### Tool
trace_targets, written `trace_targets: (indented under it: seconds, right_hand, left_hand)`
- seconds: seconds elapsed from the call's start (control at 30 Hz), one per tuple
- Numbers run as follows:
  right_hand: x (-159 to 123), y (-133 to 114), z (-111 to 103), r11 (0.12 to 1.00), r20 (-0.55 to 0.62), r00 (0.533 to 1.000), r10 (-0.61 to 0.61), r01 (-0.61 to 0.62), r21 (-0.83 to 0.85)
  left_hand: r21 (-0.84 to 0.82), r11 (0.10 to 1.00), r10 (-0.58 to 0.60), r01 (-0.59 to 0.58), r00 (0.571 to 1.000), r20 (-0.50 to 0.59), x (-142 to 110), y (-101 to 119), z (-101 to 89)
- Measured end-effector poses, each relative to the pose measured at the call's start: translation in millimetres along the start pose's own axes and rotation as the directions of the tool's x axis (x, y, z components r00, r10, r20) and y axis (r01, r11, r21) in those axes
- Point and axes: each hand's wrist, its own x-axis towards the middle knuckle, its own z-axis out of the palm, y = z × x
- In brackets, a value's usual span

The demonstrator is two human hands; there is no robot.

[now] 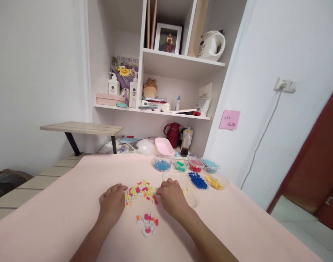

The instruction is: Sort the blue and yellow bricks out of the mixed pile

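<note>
A loose pile of small pieces (141,190), mostly pale yellow with some pink, orange and white, lies on the pink cloth between my hands. Lying at its left edge is my left hand (112,202), open, fingers loosely bent, nothing visible in it. My right hand (173,198) is at the right edge of the pile, fingers curled together; whatever its fingertips hold is hidden. Closer to me is a smaller group of white, pink and orange pieces (148,225). A clear shallow tray (193,202) sits partly behind my right hand, with a few yellow pieces inside.
Beyond the tray stand clear tubs of blue (161,166), green (180,166), red (196,165) and light-blue pieces (209,163). Dark-blue (198,181) and yellow pieces (215,182) are nearer. A pink basin (164,146), red jug (173,135) and bottle (185,143) stand at the back.
</note>
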Motion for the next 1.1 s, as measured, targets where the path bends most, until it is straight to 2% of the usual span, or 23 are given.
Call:
trace_targets:
  seconds: [0.13, 0.23, 0.33, 0.47, 0.6, 0.73, 0.8, 0.9, 1.1]
  right_hand:
    - [-3.9, -0.5, -6.2, 0.983, 0.046, 0.995, -0.084, 0.075, 0.165]
    - [-5.0, 4.3, -9.4, 0.96, 0.005, 0.996, -0.085, 0.08, 0.27]
    - [-3.7, 11.7, -8.0, 0.971, -0.072, 0.997, 0.035, -0.017, 0.237]
    - [-1.7, 15.8, -2.9, 0.989, -0.01, 0.998, 0.063, -0.062, 0.133]
    - [-4.3, 9.2, -0.7, 0.994, 0.024, 0.999, -0.041, 0.038, 0.1]
    - [-5.1, 4.3, 0.7, 0.944, 0.015, 0.983, -0.184, 0.172, 0.281]
    - [-2.3, 5.2, 2.9, 0.93, -0.051, 0.987, -0.151, 0.159, 0.33]
    - [3.2, 7.6, 8.2, 0.939, -0.153, 0.984, -0.088, 0.134, 0.317]
    - [6.0, -1.5, 16.9, 0.953, -0.162, 0.967, -0.197, 0.228, 0.2]
  left_hand:
    - [-0.007, 1.0, -0.001, 0.001, 1.0, -0.015, 0.6, -1.3, -0.2]
    - [-0.027, 1.0, -0.007, 0.006, 1.0, -0.024, 0.9, -2.2, -0.9]
    - [-0.044, 0.999, -0.019, 0.017, 0.999, -0.029, 2.0, -2.6, -1.7]
    - [-0.058, 0.998, -0.018, 0.015, 0.999, -0.041, 3.3, -2.3, -2.9]
    - [-0.059, 0.998, -0.025, 0.023, 0.999, -0.035, 3.1, -1.9, -3.0]
    - [-0.071, 0.997, -0.019, 0.016, 0.999, -0.038, 4.0, -3.4, 0.0]
    - [-0.082, 0.996, -0.02, 0.016, 0.999, -0.051, 5.3, -4.6, 1.8]
    - [-0.093, 0.995, -0.024, 0.017, 0.998, -0.066, 6.6, -5.6, 3.4]
    - [-0.11, 0.994, -0.013, 0.005, 0.998, -0.069, 6.8, -5.6, 4.2]
